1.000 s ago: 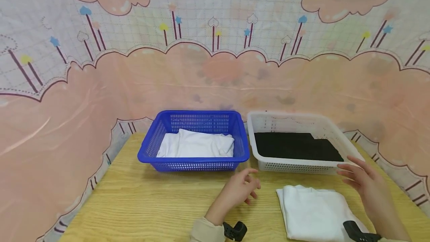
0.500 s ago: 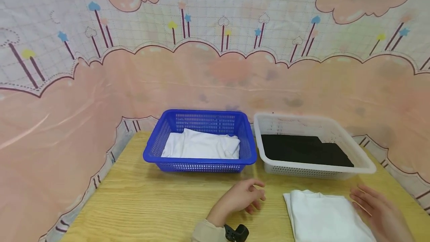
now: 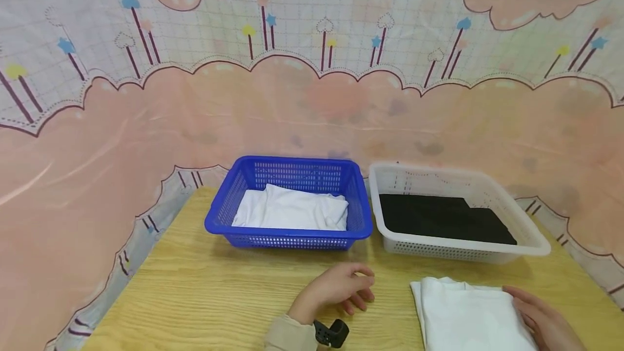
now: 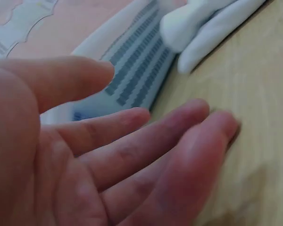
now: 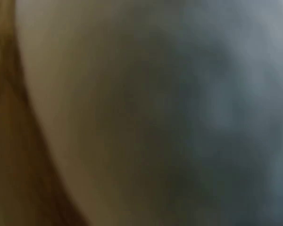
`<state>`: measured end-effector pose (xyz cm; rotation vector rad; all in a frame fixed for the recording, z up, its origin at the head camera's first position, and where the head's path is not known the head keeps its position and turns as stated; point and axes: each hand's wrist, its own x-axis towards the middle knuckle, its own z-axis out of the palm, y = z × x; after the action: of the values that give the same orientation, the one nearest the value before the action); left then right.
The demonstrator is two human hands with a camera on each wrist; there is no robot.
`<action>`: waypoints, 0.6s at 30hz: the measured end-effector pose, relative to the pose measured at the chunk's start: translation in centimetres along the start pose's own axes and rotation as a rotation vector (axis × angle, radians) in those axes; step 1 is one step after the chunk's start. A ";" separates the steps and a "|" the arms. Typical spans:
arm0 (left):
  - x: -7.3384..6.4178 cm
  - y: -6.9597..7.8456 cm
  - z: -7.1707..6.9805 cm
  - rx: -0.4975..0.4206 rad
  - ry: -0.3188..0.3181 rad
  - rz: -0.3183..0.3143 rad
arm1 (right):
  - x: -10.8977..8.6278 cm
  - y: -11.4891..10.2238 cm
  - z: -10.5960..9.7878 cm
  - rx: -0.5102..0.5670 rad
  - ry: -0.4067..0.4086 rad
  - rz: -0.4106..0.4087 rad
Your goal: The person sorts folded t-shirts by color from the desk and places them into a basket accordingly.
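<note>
A folded white cloth [image 3: 470,316] lies on the table near its front right. Along the right side of the cloth my right hand [image 3: 543,318] is lowered, its fingertips at the cloth's edge; the thumb cannot be seen. The right wrist view is a close blur that shows no grip. My left hand [image 3: 338,288] hovers over the wood left of the cloth, fingers loosely bent and holding nothing. In the left wrist view, the palm and fingers [image 4: 127,155] show with nothing between them.
A blue basket [image 3: 287,233] with folded white cloth [image 3: 297,209] stands at the back. Right of it is a white basket [image 3: 453,248] holding black cloth [image 3: 439,218]. A patterned curtain [image 3: 273,102] hangs behind the wooden table [image 3: 205,297].
My right hand has come down from beside the white basket to the right edge of the folded white cloth. The left hand has sunk slightly. The head view has shifted a little.
</note>
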<state>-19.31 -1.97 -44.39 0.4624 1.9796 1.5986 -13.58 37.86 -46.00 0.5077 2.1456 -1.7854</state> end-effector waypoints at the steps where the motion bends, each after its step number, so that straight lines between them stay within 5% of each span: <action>1: 0.1 0.0 0.3 -0.009 -0.018 -0.014 | -0.1 -0.2 0.3 -0.018 0.001 0.012; 9: 0.6 0.3 2.8 -0.094 -0.266 -0.058 | 0.1 -0.5 4.1 0.063 -0.034 0.029; 13: 0.9 0.3 3.0 -0.135 -0.239 -0.030 | 0.3 -0.5 5.9 0.164 -0.145 0.004; 18: 1.3 -0.2 2.9 -0.184 -0.154 0.035 | 0.6 -0.2 6.9 0.395 -0.427 -0.051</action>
<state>-18.54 0.96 -45.26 0.5323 1.7022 1.6949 -14.19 31.05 -47.34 0.1332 1.5429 -2.1268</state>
